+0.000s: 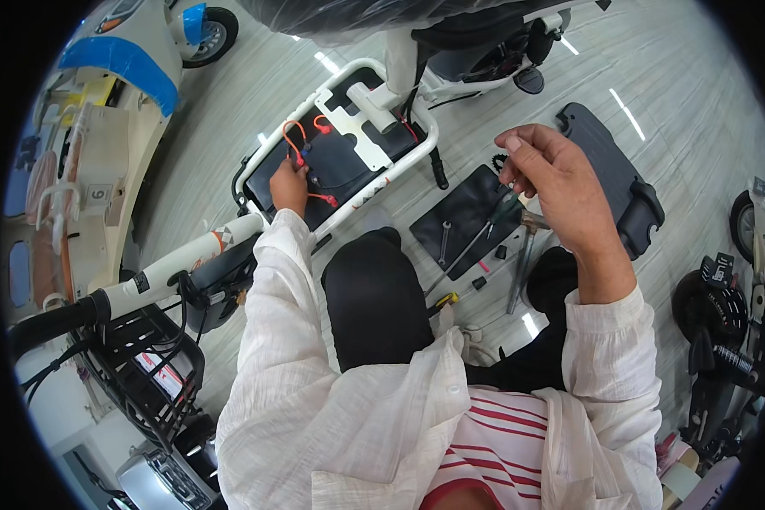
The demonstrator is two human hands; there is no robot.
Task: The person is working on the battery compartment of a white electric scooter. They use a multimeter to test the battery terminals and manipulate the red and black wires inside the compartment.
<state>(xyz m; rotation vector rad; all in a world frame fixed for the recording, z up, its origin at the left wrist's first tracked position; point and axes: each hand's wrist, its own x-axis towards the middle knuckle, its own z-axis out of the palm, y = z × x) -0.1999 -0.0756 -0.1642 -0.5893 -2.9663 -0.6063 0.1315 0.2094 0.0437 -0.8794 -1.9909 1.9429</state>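
Observation:
My left hand reaches into the floor bay of a white-framed scooter, its fingers closed around the end of an orange-red cable. Under it lies a black battery-like block. Beside the hand are another red capped lead and a red connector. A white metal bracket crosses the bay. My right hand is raised over the tools, thumb and fingers curled together; whatever they may hold is too small to make out. Just below it, a long screwdriver extends across a black mat.
A wrench rests on the mat. A hammer and a yellow-handled tool lie nearby. A black plastic cover is on the floor to the right. The scooter's white steering column runs along my left; other vehicles stand around.

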